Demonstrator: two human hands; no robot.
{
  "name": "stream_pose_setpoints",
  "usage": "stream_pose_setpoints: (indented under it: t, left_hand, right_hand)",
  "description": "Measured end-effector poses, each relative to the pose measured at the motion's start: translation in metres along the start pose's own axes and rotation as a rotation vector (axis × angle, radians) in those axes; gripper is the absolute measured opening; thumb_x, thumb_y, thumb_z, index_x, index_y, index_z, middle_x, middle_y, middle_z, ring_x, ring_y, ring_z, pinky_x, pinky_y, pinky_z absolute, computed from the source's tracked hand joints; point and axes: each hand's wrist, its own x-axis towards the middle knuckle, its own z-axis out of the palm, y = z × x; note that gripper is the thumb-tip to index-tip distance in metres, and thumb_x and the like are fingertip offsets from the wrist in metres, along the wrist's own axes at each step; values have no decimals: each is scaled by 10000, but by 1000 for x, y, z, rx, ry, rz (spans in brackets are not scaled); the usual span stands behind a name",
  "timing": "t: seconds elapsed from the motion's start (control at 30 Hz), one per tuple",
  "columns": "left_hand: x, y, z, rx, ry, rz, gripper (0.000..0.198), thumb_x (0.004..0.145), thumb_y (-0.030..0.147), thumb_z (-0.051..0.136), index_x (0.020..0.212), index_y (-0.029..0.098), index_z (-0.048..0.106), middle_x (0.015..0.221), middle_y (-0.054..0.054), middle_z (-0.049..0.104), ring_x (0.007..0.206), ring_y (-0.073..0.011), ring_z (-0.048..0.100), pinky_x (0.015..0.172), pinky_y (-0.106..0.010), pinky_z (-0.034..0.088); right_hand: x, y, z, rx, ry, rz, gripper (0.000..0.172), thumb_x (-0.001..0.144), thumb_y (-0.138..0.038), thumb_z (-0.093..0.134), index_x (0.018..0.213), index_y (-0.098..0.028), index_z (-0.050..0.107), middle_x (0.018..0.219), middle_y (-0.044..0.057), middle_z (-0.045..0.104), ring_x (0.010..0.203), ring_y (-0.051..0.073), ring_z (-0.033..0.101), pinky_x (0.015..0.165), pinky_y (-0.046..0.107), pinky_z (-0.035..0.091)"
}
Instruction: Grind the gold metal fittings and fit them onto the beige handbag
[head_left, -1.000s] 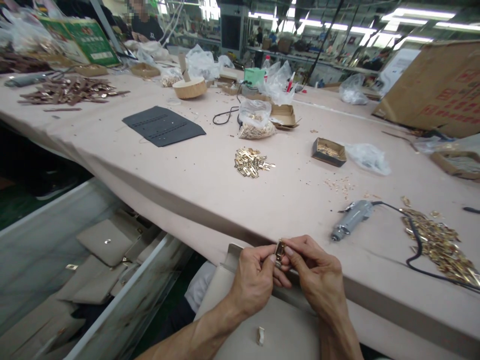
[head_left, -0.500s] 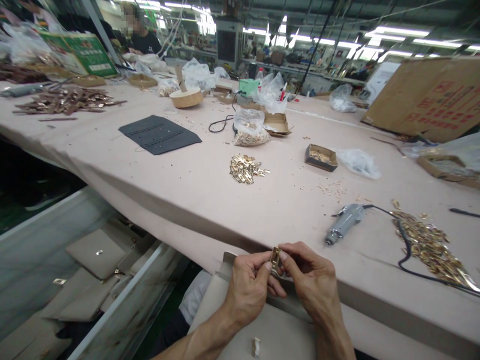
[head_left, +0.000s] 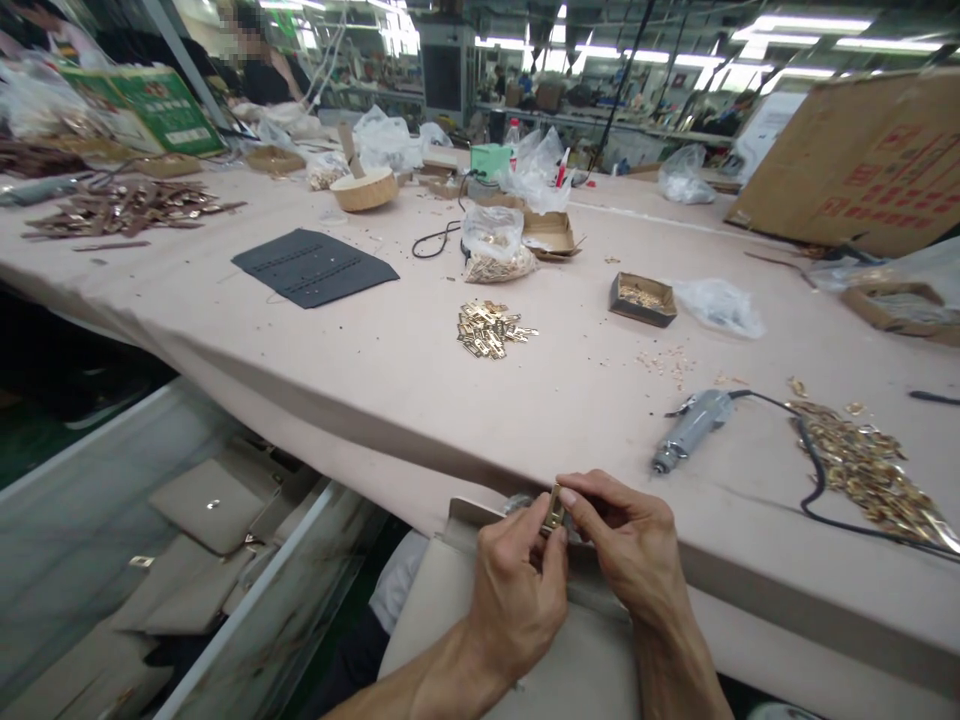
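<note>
My left hand point(head_left: 517, 585) is closed, its thumb and fingertips pinching the lower left side of a small gold metal bag fitting point(head_left: 555, 510). My right hand point(head_left: 634, 545) grips the upper right side of that fitting between thumb and forefinger. Fingers cover part of the piece, so its full shape does not show. Beneath both hands lies a beige bag point(head_left: 435, 620), up against the front edge of the table. A bit of clear plastic point(head_left: 517, 502) peeks out behind my left fingers.
A grey electric screwdriver point(head_left: 691, 430) lies to the right, its cord running past a heap of gold parts point(head_left: 862, 465). Gold plates point(head_left: 493, 330) are piled mid-table, near a small box point(head_left: 643, 300) of tiny pieces. A bin point(head_left: 262, 590) with beige bags stands at lower left.
My left hand has turned, and its thumb and fingers now point up at the fitting. My left forearm has shifted over the gold piece seen lower on the bag. The view has tilted slightly.
</note>
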Motion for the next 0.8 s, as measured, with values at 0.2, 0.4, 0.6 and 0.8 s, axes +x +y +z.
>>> stream_pose_setpoints:
  t: [0.2,0.4,0.6,0.8]
  left_hand:
    - [1,0,4,76,29,65,294,945,154,527,1178,89,694,788,-102,719,638,-194,664,609,-307,549]
    - [-1,-2,9,161,85,129,287,952,152,518,1178,112,690,846,-129,744,714,-215,709,677,-319,609]
    - [-2,-4,14,229,138,184,300,947,122,510,1201,69,661,889,-159,753,756,-237,730,676,-332,620]
    - [-3,-3,15,224,90,105,307,959,138,488,1182,42,676,838,-161,737,710,-236,711,634,-329,582]
  right_hand:
    - [-1,-2,-1,-4,-1,-25,190,918,-317,722,1068,-216,780,834,27,657,743,146,588,615,250,470]
    - [-2,-3,-3,12,-46,-53,206,943,-287,689,1121,-229,773,877,38,663,746,146,599,637,256,493]
    - [-3,-1,-6,11,-110,-103,237,963,-268,656,1178,-240,751,936,57,667,851,176,625,702,275,516]
    - [-4,-3,-3,12,-81,-73,214,955,-306,662,1126,-218,755,956,67,677,825,178,624,716,278,523]
